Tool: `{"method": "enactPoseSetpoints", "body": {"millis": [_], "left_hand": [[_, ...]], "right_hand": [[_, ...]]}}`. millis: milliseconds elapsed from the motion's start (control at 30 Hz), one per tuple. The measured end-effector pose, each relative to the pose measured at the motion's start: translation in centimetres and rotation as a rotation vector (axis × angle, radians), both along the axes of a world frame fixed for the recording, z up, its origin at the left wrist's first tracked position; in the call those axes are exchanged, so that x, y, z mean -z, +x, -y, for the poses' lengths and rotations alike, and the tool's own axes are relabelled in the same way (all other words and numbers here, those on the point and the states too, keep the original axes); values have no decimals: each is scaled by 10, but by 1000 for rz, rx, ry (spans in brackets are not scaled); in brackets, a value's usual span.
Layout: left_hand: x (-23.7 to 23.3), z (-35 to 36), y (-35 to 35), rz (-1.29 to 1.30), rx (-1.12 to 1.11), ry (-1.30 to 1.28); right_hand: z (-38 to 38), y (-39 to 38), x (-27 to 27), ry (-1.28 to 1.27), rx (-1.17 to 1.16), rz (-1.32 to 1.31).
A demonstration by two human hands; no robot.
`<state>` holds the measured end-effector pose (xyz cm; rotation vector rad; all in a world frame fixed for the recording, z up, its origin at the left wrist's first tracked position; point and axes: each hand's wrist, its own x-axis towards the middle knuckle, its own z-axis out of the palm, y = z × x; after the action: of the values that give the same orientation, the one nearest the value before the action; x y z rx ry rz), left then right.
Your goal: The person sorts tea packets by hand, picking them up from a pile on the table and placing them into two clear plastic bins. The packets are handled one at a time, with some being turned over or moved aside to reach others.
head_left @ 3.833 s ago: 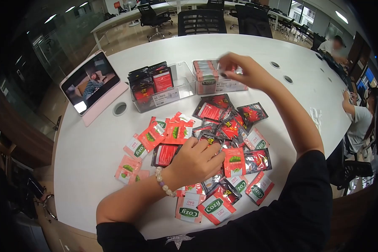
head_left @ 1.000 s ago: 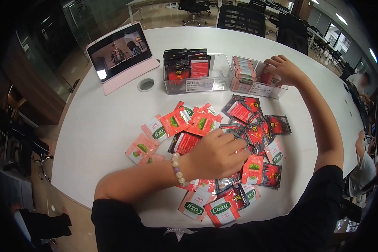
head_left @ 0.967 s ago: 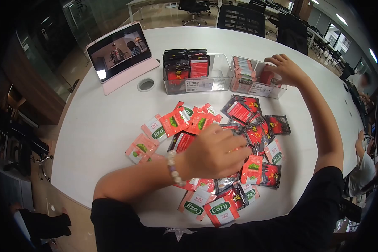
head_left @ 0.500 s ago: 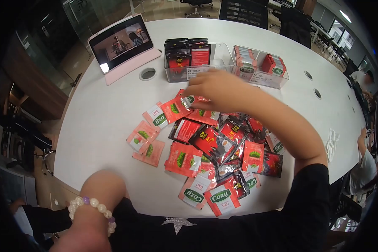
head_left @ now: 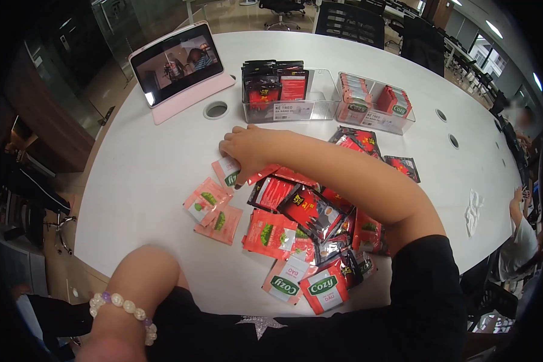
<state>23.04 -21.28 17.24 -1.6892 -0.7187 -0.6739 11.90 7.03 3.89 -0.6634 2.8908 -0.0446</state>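
My right hand (head_left: 245,151) reaches across to the upper left edge of a loose pile. Its fingers are curled down around a white-and-pink Cozy sachet (head_left: 230,178), and part of that sachet is hidden under the hand. Pink sachets with green pictures (head_left: 207,199) lie just below it. Black-and-red packets (head_left: 312,211) and more Cozy sachets (head_left: 323,288) overlap in the pile. Of my left hand (head_left: 111,351), only a part shows at the bottom edge, below a beaded bracelet; its fingers are out of sight.
On the white round table (head_left: 136,211), a clear bin (head_left: 326,90) holds upright black packets, and another clear bin (head_left: 377,119) holds Cozy sachets. A tablet (head_left: 178,63) stands at the upper left. Crumpled tissue (head_left: 473,212) lies right. Another person's hand (head_left: 516,199) is at the far right.
My right hand has moved left and slightly down, onto the white-and-pink Cozy sachet. Black-and-red packets near the right bin, which the arm had covered, now show. The left arm has barely shifted.
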Motion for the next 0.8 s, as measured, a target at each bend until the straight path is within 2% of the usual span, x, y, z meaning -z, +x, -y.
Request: {"method": "enactPoseSetpoints", "body": {"millis": [100, 133, 267, 333, 433, 500, 533, 567, 633, 667, 700, 733, 800], "left_hand": [[0, 5, -2, -31, -49, 20], [0, 6, -1, -49, -126, 31], [-5, 16, 1, -124, -441, 67], [-7, 17, 1, -154, -539, 80], [-7, 14, 1, -97, -431, 42], [-4, 12, 1, -53, -353, 16], [-2, 11, 2, -33, -332, 14], [0, 13, 3, -19, -309, 8], [2, 13, 5, -5, -263, -7], [2, 13, 5, 1, -237, -16], [0, 7, 5, 9, -207, -25], [1, 8, 5, -2, -195, -19], [2, 9, 3, -24, -169, -10]], "right_hand": [[4, -9, -3, 0, -69, 12], [4, -10, -5, -15, -108, 1], [-2, -4, -17, -381, -93, -39], [-11, 14, -42, -528, -78, -119], [-38, 39, -69, -637, -106, -267], [-62, 60, -83, -810, 42, -223], [-71, 75, -95, -867, 17, -282], [-84, 85, -101, -691, 128, -430], [-114, 102, -109, -617, 114, -562], [-130, 110, -110, -586, 193, -598], [-135, 125, -121, -574, 395, -521], [-152, 131, -117, -524, 330, -650], [-181, 147, -119, -180, 340, -875]]}}
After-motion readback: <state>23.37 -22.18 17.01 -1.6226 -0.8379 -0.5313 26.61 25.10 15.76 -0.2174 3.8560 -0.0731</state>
